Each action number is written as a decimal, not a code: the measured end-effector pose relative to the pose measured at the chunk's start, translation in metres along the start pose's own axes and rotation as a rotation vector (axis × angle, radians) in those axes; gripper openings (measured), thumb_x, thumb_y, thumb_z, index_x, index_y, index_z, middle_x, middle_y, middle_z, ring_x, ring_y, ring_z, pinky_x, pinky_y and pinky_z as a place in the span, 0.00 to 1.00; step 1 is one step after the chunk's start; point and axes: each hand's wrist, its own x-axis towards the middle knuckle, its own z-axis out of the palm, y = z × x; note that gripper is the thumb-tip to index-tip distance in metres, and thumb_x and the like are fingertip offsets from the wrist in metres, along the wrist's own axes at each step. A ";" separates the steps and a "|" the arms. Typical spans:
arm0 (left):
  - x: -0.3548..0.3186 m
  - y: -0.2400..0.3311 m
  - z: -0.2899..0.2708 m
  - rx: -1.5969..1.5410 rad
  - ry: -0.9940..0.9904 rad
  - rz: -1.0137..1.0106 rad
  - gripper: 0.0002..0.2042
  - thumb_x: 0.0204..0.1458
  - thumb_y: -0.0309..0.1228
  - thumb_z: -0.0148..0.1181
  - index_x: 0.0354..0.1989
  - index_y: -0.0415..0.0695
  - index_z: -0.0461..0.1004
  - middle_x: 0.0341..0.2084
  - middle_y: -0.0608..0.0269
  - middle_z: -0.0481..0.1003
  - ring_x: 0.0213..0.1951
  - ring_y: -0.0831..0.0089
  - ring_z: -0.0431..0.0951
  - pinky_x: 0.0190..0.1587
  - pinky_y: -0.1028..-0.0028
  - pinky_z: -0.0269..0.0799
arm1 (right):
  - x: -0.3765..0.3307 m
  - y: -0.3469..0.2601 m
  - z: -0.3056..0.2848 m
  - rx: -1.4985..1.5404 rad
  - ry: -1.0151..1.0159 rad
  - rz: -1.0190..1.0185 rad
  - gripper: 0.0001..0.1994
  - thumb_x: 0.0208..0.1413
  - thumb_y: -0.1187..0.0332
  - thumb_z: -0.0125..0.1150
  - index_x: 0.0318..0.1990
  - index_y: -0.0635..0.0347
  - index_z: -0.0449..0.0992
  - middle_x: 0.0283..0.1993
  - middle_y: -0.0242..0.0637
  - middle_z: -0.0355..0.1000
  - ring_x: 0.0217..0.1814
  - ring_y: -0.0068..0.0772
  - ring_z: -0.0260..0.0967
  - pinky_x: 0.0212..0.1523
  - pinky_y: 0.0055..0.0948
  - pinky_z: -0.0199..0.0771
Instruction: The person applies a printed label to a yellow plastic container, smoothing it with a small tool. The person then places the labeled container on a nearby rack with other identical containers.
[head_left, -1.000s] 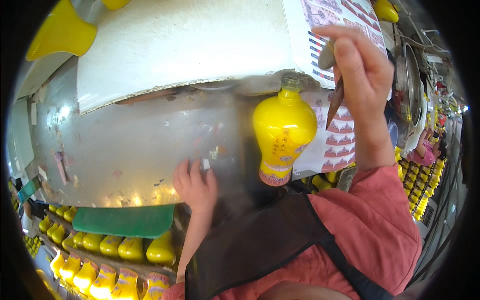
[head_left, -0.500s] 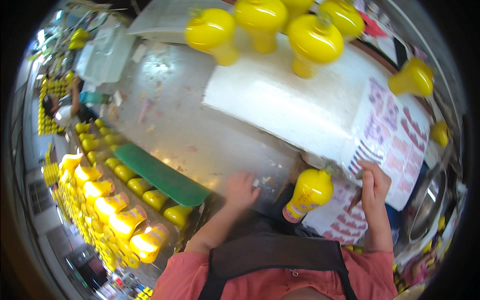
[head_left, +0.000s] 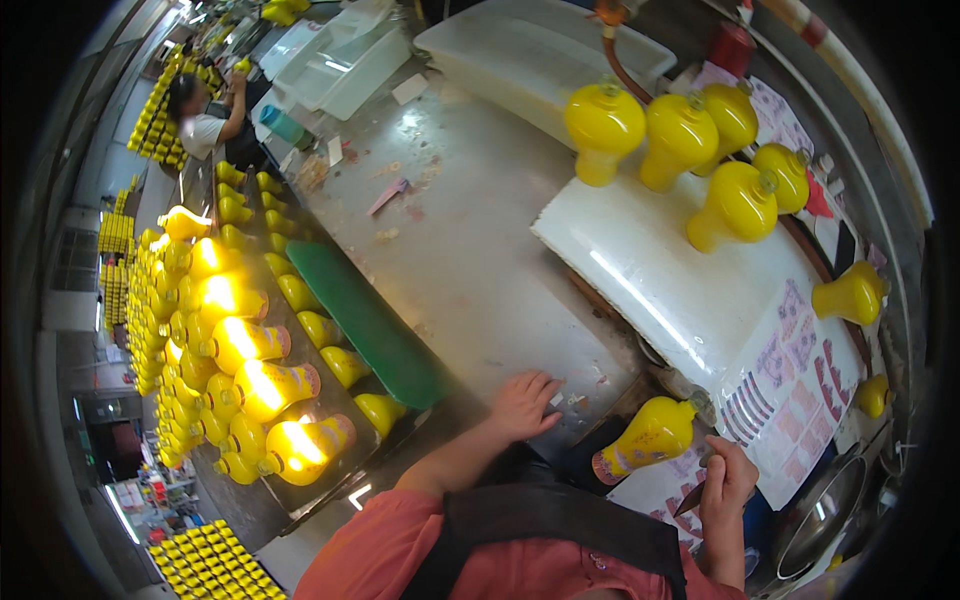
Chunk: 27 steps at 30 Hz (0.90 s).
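Observation:
My left hand [head_left: 525, 405] rests on the grey metal table with its fingers spread, next to a small white scrap [head_left: 556, 399]. Closed fingers on my right hand [head_left: 728, 478] grip a small dark pointed tool [head_left: 690, 499]. Between my hands a yellow vase [head_left: 650, 436] lies tilted near my lap, its neck toward the right and a patterned band round its foot. Part of a printed decal sheet [head_left: 632, 492] shows beneath it. Another decal sheet [head_left: 785, 365], with purple and red shapes, lies on the white board beyond my right hand.
Several plain yellow vases [head_left: 735, 205] stand on the white board [head_left: 640, 265]. To the left, rows of yellow vases [head_left: 265, 388] flank a green strip [head_left: 370, 325]. A metal bowl [head_left: 822, 515] sits at the right. Beyond the table works another person [head_left: 205, 130] near plastic tubs [head_left: 345, 65].
The whole view has swung, bringing more of the left-hand vases and far table into sight. My left hand, blurred before, now shows sharply on the table. The vase still lies between my hands.

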 end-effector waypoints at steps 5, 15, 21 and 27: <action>-0.007 -0.008 0.002 -0.172 0.170 0.090 0.33 0.47 0.46 0.67 0.61 0.45 0.69 0.58 0.53 0.69 0.62 0.55 0.67 0.64 0.56 0.63 | -0.006 -0.064 0.051 0.035 0.018 -0.028 0.10 0.59 0.74 0.54 0.44 0.65 0.80 0.35 0.48 0.77 0.33 0.44 0.76 0.37 0.35 0.73; -0.205 -0.054 0.000 -0.802 0.141 -0.112 0.23 0.57 0.40 0.60 0.61 0.46 0.71 0.47 0.52 0.77 0.50 0.54 0.77 0.54 0.59 0.73 | 0.099 -0.032 0.278 -0.151 -0.201 -0.137 0.12 0.51 0.74 0.54 0.42 0.63 0.80 0.42 0.49 0.78 0.47 0.49 0.75 0.53 0.38 0.73; -0.404 -0.084 0.089 -1.061 0.541 -0.840 0.20 0.60 0.39 0.62 0.59 0.47 0.74 0.42 0.57 0.80 0.42 0.66 0.80 0.46 0.65 0.77 | 0.131 0.016 0.314 -0.442 -0.179 -0.285 0.13 0.49 0.78 0.59 0.44 0.66 0.76 0.46 0.58 0.72 0.51 0.60 0.70 0.55 0.47 0.71; -0.563 0.039 0.215 -0.490 0.400 -1.585 0.16 0.59 0.41 0.56 0.48 0.46 0.81 0.43 0.52 0.82 0.46 0.50 0.82 0.47 0.55 0.78 | 0.125 0.020 0.306 -0.726 -0.182 -0.280 0.18 0.48 0.81 0.63 0.49 0.64 0.74 0.51 0.58 0.70 0.54 0.60 0.70 0.54 0.47 0.73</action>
